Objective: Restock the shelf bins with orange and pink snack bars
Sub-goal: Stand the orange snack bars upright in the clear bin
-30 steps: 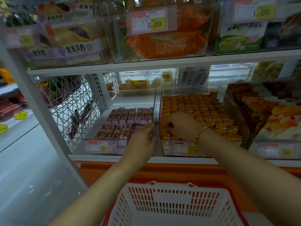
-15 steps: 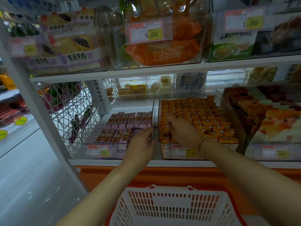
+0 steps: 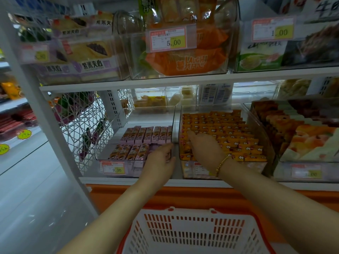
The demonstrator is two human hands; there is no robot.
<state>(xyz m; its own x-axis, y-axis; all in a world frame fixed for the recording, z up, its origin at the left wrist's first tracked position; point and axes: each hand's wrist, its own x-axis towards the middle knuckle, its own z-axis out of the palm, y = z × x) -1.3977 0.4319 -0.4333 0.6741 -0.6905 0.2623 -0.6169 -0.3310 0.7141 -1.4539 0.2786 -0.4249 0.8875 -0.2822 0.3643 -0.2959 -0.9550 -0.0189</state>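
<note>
Two clear bins stand side by side on the lower shelf. The left bin holds pink snack bars in two rows, with bare floor behind them. The right bin is packed with orange snack bars. My left hand rests against the front right corner of the pink bin, thumb up, fingers relaxed and holding nothing. My right hand, with a bead bracelet at the wrist, reaches into the orange bin. Its straight fingers press on the bars along the bin's left side.
A white basket with a red rim sits below my arms, and no goods show in it. To the right, a further bin holds wrapped cakes. The shelf above carries bread and snack bags behind price tags. A white wire mesh panel closes the left.
My right hand uncurled and slid farther back along the left side of the orange bin. My left hand stayed at the pink bin's corner. The view moved closer.
</note>
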